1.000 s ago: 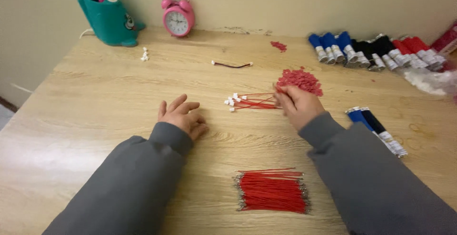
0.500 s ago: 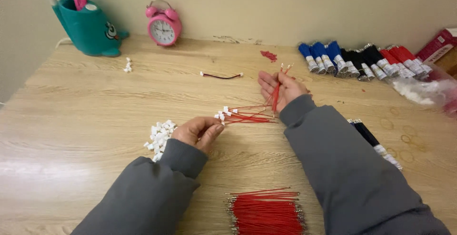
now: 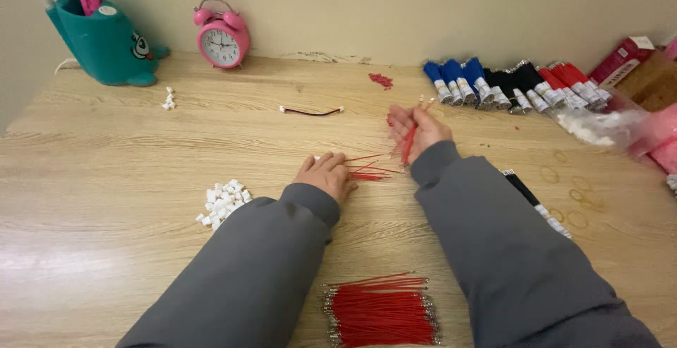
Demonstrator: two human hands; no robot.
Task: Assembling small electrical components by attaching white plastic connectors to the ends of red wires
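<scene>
The left hand (image 3: 326,176), seen half a second earlier lifted with its fingertips pinched at the white ends of the loose red wires (image 3: 370,170), has been lowered flat onto the table (image 3: 106,172), palm down, over the near ends of those wires. The right hand (image 3: 417,126), laid a second ago on the heap of red pieces, has been raised and opened, palm up, with a single red wire (image 3: 409,142) now lying across its palm; no closed grip is seen. The pile of white connectors (image 3: 223,202), covered by the left arm a second ago, is now exposed beside the left sleeve.
</scene>
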